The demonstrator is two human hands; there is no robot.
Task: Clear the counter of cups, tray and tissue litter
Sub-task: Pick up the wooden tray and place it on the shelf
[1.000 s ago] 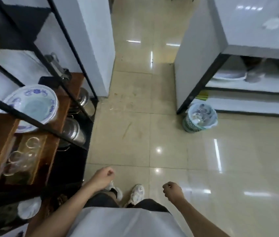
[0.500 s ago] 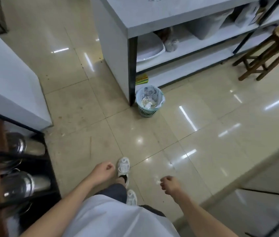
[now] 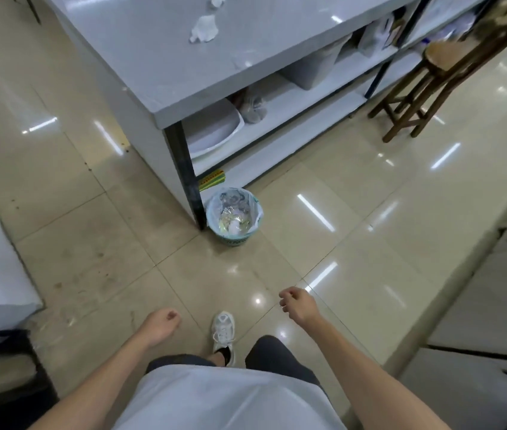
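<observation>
A crumpled tissue (image 3: 204, 28) lies on the grey bench (image 3: 159, 57), with a second wad (image 3: 217, 0) just beyond it at the frame's top edge. No cups or tray show on the visible part of the bench. A lined bin (image 3: 234, 215) stands on the floor at the bench's near corner leg, already holding litter. Both hands hang well short of the bench, over the floor: the left hand (image 3: 161, 326) and right hand (image 3: 296, 303) are loosely curled and hold nothing. The step looks like the approach. Next, I judge, comes a reach over the bench edge to pinch up the tissue, then a drop into the bin.
</observation>
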